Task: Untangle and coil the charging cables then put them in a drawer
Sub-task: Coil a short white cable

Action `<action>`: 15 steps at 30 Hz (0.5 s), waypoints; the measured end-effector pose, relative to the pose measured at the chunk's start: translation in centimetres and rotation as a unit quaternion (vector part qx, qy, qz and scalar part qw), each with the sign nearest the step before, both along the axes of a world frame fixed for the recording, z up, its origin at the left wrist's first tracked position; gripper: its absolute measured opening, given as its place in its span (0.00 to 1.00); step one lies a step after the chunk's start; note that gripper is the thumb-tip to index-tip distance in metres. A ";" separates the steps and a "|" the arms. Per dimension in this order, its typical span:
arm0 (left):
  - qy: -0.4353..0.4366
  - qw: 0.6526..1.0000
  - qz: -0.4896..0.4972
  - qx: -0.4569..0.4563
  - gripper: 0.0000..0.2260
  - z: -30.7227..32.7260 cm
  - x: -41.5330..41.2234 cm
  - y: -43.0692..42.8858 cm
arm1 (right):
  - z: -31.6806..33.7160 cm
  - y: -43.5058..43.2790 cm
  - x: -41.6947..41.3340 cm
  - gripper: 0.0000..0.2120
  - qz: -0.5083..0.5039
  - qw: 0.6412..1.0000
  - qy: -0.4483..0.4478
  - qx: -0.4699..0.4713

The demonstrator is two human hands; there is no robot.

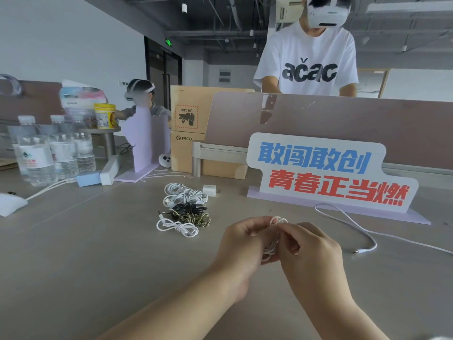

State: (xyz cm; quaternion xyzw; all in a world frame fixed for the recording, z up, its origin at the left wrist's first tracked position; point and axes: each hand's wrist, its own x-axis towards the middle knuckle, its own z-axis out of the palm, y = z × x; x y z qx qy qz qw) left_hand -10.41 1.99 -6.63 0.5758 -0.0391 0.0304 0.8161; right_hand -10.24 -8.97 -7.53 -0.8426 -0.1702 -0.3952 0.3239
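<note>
Low in the middle of the frame, the left hand and right hand both pinch a small white cable bundle that stands up and down between their curled fingers, and the other cables lie up-left, nearer the left hand.

Desk top: matt grey, smooth, laminate look. White cables mid-frame: smooth plastic sheath, slight sheen. Camo cable below them: braided cloth weave seen. Boxes behind: matt cardboard. Bottles at left: clear glossy plastic.
</note>
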 end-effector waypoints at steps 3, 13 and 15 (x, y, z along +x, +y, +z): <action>0.006 1.000 0.004 -0.002 0.04 0.1 0.0 0.2 | 0.0 0.1 0.0 0.11 0.003 1.000 -0.001 0.003; -0.001 1.000 0.014 0.013 0.03 -0.4 0.0 0.3 | -0.1 0.3 -0.1 0.14 0.005 0.999 0.026 0.019; -0.001 1.000 0.021 0.023 0.03 -0.6 0.0 0.3 | 0.2 0.4 -0.2 0.14 0.012 0.996 0.080 0.027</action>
